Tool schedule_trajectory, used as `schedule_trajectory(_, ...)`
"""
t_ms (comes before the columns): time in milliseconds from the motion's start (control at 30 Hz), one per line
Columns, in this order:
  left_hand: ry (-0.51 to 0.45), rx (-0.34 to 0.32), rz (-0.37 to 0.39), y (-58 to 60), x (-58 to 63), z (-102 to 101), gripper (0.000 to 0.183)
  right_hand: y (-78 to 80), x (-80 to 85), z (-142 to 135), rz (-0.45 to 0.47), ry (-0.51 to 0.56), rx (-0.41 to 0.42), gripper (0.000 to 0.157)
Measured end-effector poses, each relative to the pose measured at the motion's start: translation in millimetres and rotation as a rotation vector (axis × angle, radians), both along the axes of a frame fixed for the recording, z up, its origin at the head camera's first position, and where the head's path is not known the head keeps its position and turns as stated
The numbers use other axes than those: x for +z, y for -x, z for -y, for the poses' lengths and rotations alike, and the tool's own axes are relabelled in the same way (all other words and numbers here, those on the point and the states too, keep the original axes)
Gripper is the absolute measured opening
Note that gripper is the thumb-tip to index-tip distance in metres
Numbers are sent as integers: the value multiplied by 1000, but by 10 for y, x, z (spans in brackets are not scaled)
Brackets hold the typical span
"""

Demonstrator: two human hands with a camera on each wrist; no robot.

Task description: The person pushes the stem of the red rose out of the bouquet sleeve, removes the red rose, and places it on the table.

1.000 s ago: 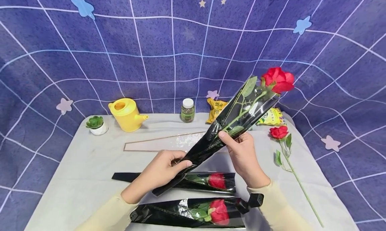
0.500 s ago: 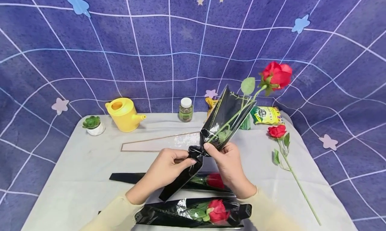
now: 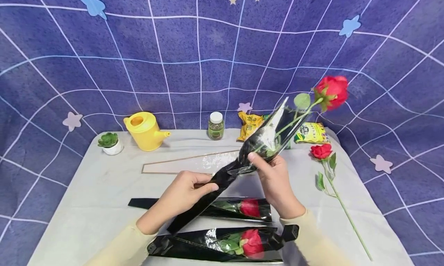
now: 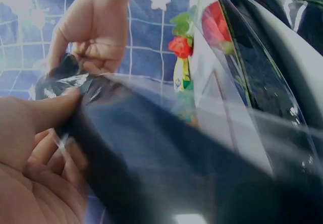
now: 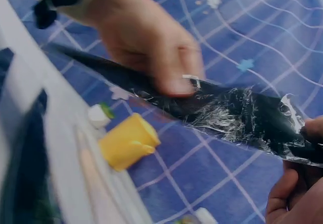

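Note:
In the head view a long-stemmed red rose (image 3: 332, 92) stands tilted in a black and clear flower sleeve (image 3: 227, 177), its bloom and one leaf out past the top edge. My left hand (image 3: 185, 191) pinches the narrow lower part between thumb and fingers. Higher up, my right hand (image 3: 277, 185) grips the sleeve round the stem, thumb in front. Between the hands the film is creased and crumpled. The left wrist view shows the left thumb pressing the dark film (image 4: 131, 148); in the right wrist view the wrinkled sleeve (image 5: 232, 115) spans both hands.
Two wrapped roses (image 3: 249, 207) lie under my arms. A bare rose (image 3: 320, 152) lies at right, a flat sleeve (image 3: 166, 168) behind. Along the back stand a potted succulent (image 3: 112, 144), yellow watering can (image 3: 143, 131), white-capped jar (image 3: 216, 126) and several packets (image 3: 248, 125).
The sleeve, smooth at first, bunched up between my hands and now stretches out again, creased. My left hand has slid down it; the bloom stands farther out and has shifted right.

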State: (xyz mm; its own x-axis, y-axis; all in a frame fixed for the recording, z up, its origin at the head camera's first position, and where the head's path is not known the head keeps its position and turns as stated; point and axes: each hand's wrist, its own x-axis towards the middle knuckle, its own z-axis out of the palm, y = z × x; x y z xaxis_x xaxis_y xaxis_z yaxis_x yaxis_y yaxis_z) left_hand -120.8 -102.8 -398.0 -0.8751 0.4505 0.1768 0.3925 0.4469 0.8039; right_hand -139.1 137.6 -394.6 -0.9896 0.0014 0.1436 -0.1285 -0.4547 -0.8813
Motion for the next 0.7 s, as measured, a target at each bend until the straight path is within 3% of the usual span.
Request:
schedule_trajectory(100,9,16,14,-2,-9,56,6,22,44,-52,1,30,-1,34)
schedule_trajectory(300,-46,-20,135,0,27,29,36,-13,6,-28,11,-13,23,33)
schedule_trajectory(400,-77,-46,176,8,53,-33,38,-30,-39,5,11,-63,20,34)
schedule_trajectory(567,-81,-66,103,38,75,-85,18,-66,-96,43,7,-131,46,32)
schedule_trajectory(700,-53,-53,59,31,72,-52,10,-83,-97,-20,-4,-180,117,27)
